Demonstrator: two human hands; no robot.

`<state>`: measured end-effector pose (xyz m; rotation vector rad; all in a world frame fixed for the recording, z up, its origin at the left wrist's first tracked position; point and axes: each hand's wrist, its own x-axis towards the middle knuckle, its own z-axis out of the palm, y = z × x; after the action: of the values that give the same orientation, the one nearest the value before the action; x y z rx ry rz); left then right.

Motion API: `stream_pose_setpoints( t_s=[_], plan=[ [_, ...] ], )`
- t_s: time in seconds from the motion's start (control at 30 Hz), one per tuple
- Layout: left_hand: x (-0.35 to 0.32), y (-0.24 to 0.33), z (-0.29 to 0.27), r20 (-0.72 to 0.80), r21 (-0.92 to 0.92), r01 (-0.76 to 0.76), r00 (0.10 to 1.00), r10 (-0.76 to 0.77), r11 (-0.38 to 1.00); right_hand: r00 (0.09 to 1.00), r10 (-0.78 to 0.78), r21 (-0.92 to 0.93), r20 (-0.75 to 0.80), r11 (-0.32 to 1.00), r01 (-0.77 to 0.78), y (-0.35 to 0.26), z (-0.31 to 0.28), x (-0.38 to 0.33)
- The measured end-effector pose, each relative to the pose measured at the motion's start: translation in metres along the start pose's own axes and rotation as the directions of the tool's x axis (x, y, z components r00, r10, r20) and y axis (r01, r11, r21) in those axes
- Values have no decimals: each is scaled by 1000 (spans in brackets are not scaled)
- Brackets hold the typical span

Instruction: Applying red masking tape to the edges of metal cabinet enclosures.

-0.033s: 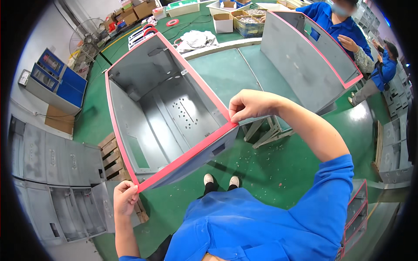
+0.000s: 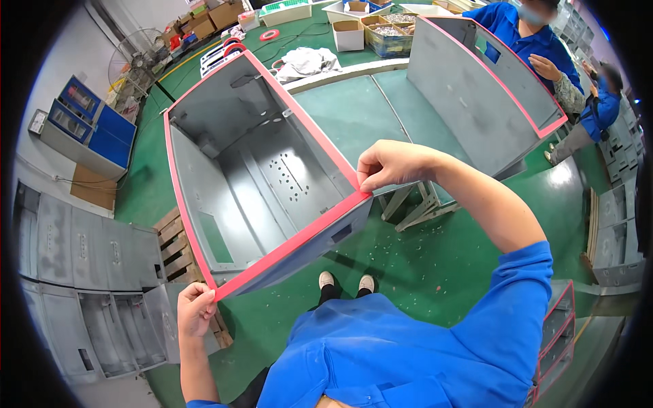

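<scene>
A grey metal cabinet shell [image 2: 235,194] lies with its open side up in front of me. Red tape [image 2: 294,240] runs along its rim on all sides. At the near right corner, my right hand [image 2: 400,165] is closed in a pinch on the tape. My left hand [image 2: 196,309] pinches the tape's other end at the near left corner. Between the two hands the strip stretches straight along the near edge. Inside the shell are small round holes and a rectangular cutout.
A second red-edged grey shell [image 2: 456,102] stands on the green table [image 2: 360,109] to the right, with a co-worker [image 2: 524,41] behind it. Grey panels [image 2: 88,251] and a wooden pallet [image 2: 178,255] are at left. A tape roll [image 2: 269,35] lies at the back.
</scene>
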<state>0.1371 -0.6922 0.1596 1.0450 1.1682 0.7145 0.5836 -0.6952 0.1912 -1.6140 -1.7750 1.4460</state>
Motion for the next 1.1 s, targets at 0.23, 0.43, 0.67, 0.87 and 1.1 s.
stream_pose_setpoints(
  t_s=[0.23,0.43,0.67,0.87,1.1],
  plan=[
    [1,0,1,-13,-13,1,1000,-2,1000,999,-35,24,2,999,35,3,-1,-1],
    [0,-2,0,-7,-78,-14,1000,14,997,999,-54,18,-1,998,54,4,-1,-1],
    [0,-3,4,-27,-50,-31,999,30,998,999,-49,13,-6,999,49,5,0,-1],
    [-1,-4,1,-19,-71,-39,999,38,997,998,-56,14,-24,998,56,3,1,-2],
    [-2,-3,4,-36,-68,-54,998,51,996,989,-116,-84,-97,991,108,2,5,-4]
  ],
)
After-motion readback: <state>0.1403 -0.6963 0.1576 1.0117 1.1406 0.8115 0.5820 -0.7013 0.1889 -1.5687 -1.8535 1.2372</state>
